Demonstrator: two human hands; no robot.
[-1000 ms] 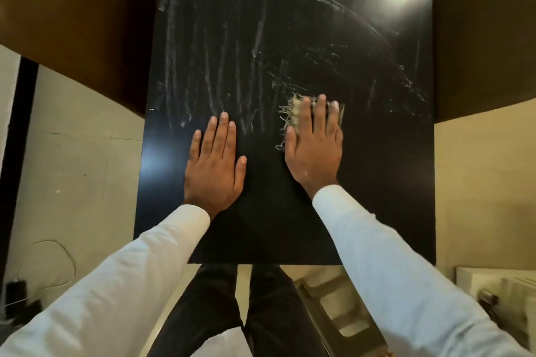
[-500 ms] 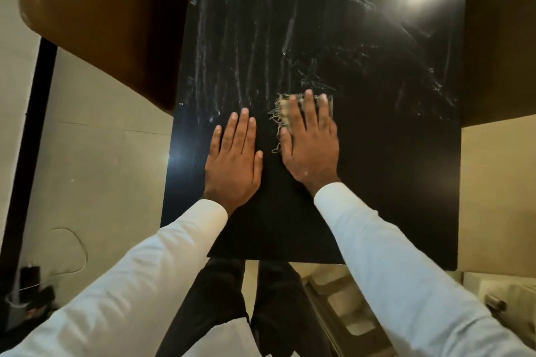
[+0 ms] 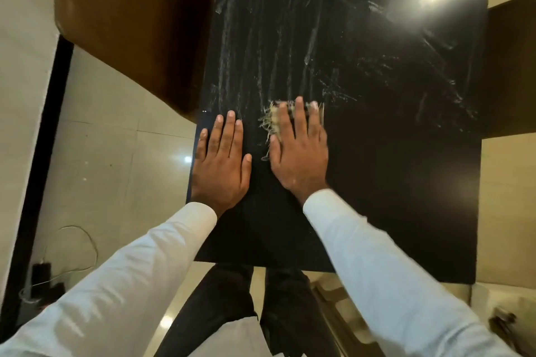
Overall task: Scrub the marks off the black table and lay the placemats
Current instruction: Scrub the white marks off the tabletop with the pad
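Lying flat, left hand point(image 3: 222, 162) on black table point(image 3: 391, 182), right hand point(image 3: 298, 153) pressing scrubber point(image 3: 271, 122).

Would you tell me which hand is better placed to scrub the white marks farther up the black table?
Right. The right hand presses the frayed scrub pad flat on the black table, just below the white marks. The left hand lies bare and flat near the table's left edge, probably bracing.

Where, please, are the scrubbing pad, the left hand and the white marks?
scrubbing pad point(image 3: 268, 122), head view, its frayed left edge.
left hand point(image 3: 222, 165), head view, back of the hand.
white marks point(image 3: 311, 45), head view, one long pale streak.
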